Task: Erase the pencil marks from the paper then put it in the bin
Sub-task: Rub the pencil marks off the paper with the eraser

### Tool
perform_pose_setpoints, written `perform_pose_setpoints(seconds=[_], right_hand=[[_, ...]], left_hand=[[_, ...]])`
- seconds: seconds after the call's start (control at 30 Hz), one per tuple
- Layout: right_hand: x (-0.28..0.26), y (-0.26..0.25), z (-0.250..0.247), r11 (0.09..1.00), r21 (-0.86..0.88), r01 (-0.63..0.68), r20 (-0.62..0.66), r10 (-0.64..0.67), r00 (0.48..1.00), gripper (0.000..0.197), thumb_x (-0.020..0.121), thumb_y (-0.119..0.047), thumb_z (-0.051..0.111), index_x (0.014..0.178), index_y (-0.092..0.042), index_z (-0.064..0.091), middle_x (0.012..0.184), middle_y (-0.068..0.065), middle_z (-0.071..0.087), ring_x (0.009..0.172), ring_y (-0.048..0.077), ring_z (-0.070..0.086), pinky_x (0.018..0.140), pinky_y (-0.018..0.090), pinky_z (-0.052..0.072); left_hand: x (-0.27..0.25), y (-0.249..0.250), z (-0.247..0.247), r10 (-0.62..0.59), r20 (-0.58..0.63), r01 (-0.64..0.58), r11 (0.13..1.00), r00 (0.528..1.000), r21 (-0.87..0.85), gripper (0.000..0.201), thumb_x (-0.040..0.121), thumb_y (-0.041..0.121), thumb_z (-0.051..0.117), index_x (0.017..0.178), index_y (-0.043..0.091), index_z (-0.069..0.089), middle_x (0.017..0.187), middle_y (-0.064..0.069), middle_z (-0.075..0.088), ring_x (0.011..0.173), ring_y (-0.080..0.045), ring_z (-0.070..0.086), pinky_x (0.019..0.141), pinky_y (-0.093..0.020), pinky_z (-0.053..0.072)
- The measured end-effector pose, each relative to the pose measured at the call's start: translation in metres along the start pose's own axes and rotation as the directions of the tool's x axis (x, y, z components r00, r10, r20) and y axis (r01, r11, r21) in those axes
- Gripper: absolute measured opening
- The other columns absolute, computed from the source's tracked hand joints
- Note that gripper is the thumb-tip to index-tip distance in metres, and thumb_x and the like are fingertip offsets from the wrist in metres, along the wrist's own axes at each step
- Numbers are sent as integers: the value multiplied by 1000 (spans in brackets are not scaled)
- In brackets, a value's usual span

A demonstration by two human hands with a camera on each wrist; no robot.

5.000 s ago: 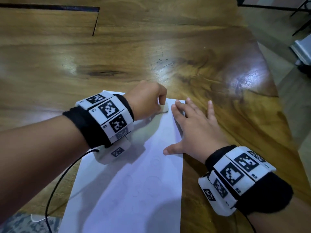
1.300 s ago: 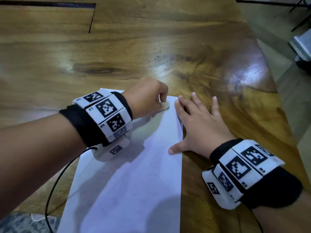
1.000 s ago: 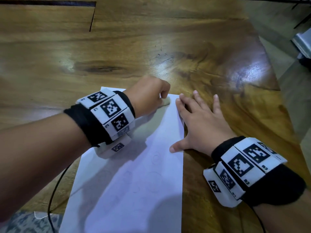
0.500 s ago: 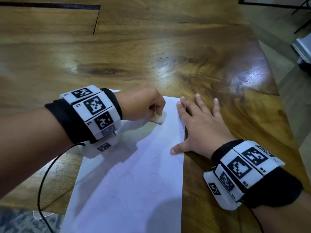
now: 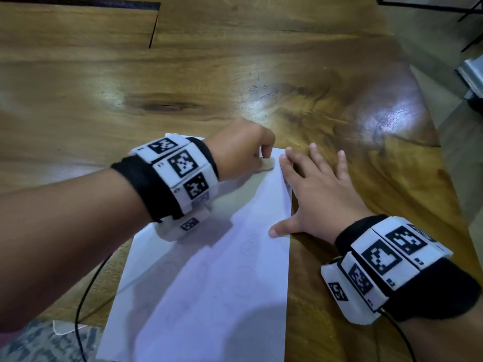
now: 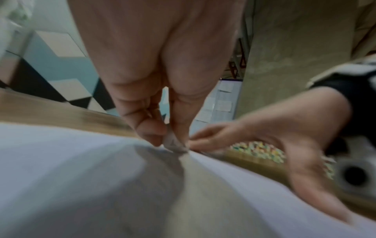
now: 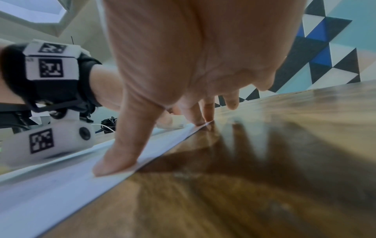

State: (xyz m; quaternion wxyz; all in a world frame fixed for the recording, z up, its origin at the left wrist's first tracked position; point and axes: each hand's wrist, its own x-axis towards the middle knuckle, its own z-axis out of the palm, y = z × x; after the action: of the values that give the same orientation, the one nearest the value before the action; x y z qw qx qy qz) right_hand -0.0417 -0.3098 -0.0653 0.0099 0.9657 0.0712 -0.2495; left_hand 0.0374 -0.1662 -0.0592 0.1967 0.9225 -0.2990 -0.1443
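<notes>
From the head view I see the paper (image 5: 209, 296) lying flat on the wooden tabletop (image 5: 183, 82), faint pencil circles on it; my left hand (image 5: 240, 150) pinches a small eraser (image 5: 268, 167) near the sheet's far right corner, while my right hand (image 5: 316, 194) lies spread along the right edge. On the left wrist, curled fingers (image 6: 150, 128) grip the eraser (image 6: 175, 145) against the paper. On the right wrist, straight fingers (image 7: 114, 164) press the sheet's edge (image 7: 67, 173).

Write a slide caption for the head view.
Left hand rubs eraser on paper; right hand pins its edge.
</notes>
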Motion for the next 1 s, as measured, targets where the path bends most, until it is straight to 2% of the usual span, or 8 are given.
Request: perform_pose_setpoints(seconds=[0.13,0.23,0.33,0.43,0.5,0.63,0.83,1.0], right_hand=[[0,1,0,1000,6,7,-5,-7,1000,130,56,-79,60,149,-22,-10,157,-11,-14,142,24,-25,111,58,-17],[-1,1,1,1000,8,11,-9,-11,1000,130,56,-79,61,149,-21,-9,157,-11,-14,142,24,-24,111,57,-17],[0,1,1,1000,4,12,-6,-12,1000,130,56,-79,60,149,-21,-10,157,-11,-15,142,24,-24,111,57,-16],[0,1,1,1000,-7,11,-2,-11,1000,129,56,-80,59,149,-22,-10,157,-10,-15,142,24,-24,111,57,-17],[0,1,0,1000,-7,10,-2,-10,1000,129,57,-79,59,149,-22,-11,157,-10,-15,142,24,-24,111,57,-16],[-1,1,0,1000,-19,11,5,-11,1000,129,58,-79,58,149,-20,-12,156,-10,-17,142,25,-25,111,57,-15],[-1,0,-1,999,-40,7,10,-7,1000,129,57,-81,56,149,-21,-12,156,-10,-17,142,25,-25,111,57,-16],[-1,-1,-1,999,-54,6,14,-5,1000,128,58,-80,56,149,-19,-11,157,-8,-16,142,26,-24,110,58,-17]], left_hand=[[-26,4,12,141,189,-146,989,972,12,20,79,18,57,62,20,46,73,-8,59,68,-26,50,57,-29,33],[-47,3,13,214,375,-225,974,902,-15,5,77,18,58,73,15,59,78,-6,63,71,-22,54,64,-29,41],[-27,6,8,169,287,-179,984,943,9,6,77,17,59,81,15,63,72,3,56,70,-17,50,56,-20,35],[-6,10,5,105,120,-111,993,987,39,7,79,15,59,73,15,56,74,0,51,72,-22,48,59,-26,29],[-19,6,11,151,146,-155,988,978,20,22,79,18,57,61,19,44,71,-5,52,69,-25,47,59,-29,31],[-62,-1,21,278,328,-268,960,903,-77,15,80,24,56,69,14,57,73,-5,58,66,-19,48,58,-22,34],[-17,8,12,124,134,-122,992,983,-25,11,80,18,59,85,9,60,77,-2,55,72,-21,49,63,-27,33],[-51,7,22,236,263,-238,971,936,-23,10,80,16,57,73,9,56,75,-9,56,69,-24,49,60,-28,32]])
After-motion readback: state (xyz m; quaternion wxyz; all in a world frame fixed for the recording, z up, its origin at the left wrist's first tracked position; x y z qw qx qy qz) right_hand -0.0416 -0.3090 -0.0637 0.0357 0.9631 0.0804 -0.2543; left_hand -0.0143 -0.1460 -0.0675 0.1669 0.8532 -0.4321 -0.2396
